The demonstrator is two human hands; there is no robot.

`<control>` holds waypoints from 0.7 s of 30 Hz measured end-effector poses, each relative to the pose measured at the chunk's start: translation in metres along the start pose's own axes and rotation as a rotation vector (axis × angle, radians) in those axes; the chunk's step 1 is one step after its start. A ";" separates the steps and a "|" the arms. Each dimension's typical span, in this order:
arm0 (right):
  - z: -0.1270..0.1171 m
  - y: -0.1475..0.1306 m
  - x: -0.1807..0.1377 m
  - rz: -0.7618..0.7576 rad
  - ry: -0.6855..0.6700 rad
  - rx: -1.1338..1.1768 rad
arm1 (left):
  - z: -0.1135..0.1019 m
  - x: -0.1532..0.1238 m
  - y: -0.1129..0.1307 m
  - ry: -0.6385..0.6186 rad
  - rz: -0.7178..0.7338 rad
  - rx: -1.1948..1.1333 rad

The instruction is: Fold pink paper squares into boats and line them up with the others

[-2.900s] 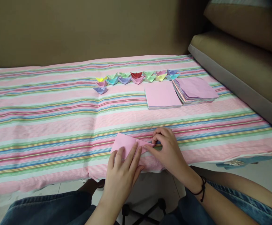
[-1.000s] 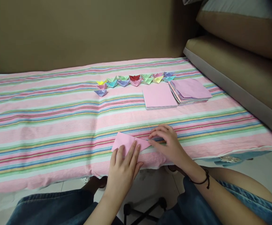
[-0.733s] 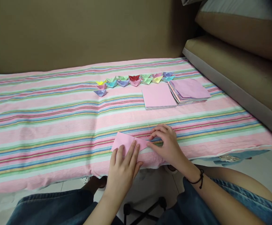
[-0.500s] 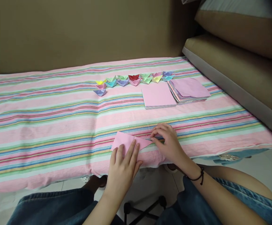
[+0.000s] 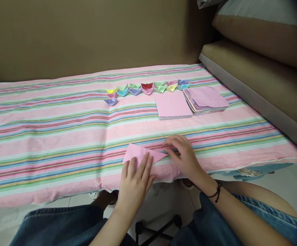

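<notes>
A folded sheet of pink origami paper (image 5: 148, 153) lies on the striped cloth, its narrow point toward the right and its broad end toward the left. My left hand (image 5: 135, 174) rests flat over the paper's lower edge, fingers stretched out and pressing it down. Beside the narrow point, my right hand (image 5: 180, 153) hovers with curved fingers, thumb and forefinger slightly apart and nothing visible between them. Part of the paper is hidden beneath my left fingers.
Behind the hands are a neat stack of pink paper (image 5: 174, 105) and a looser stack of coloured sheets (image 5: 207, 97). Several small folded paper boats, including a red boat (image 5: 147, 86), stand in rows farther back. Brown cushions (image 5: 256, 82) border the right side.
My right thumb and forefinger have parted slightly at the paper's narrow point. My left hand stays flat on the paper. The view has shifted a little.
</notes>
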State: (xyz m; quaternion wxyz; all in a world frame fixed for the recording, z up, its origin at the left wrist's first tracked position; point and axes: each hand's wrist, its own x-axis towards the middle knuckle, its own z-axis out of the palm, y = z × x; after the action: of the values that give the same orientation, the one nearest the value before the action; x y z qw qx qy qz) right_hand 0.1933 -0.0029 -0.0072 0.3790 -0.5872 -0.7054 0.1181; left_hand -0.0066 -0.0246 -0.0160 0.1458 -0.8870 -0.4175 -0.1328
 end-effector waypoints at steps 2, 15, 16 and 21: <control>0.000 -0.005 -0.001 -0.130 -0.046 0.001 | 0.000 0.000 0.000 0.005 -0.001 -0.001; 0.009 0.003 -0.002 -0.231 -0.141 -0.187 | -0.002 -0.002 0.004 -0.071 -0.007 -0.030; 0.009 0.003 -0.002 -0.232 -0.140 -0.187 | -0.002 -0.001 0.005 -0.077 -0.019 -0.032; 0.009 0.002 -0.002 -0.235 -0.132 -0.187 | -0.005 0.002 0.013 -0.080 -0.086 -0.069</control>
State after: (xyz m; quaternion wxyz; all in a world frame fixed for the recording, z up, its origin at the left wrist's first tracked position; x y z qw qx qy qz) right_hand 0.1893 -0.0013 -0.0153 0.2868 -0.5241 -0.8006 0.0450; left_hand 0.0043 -0.0330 -0.0123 0.0923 -0.8775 -0.4557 -0.1176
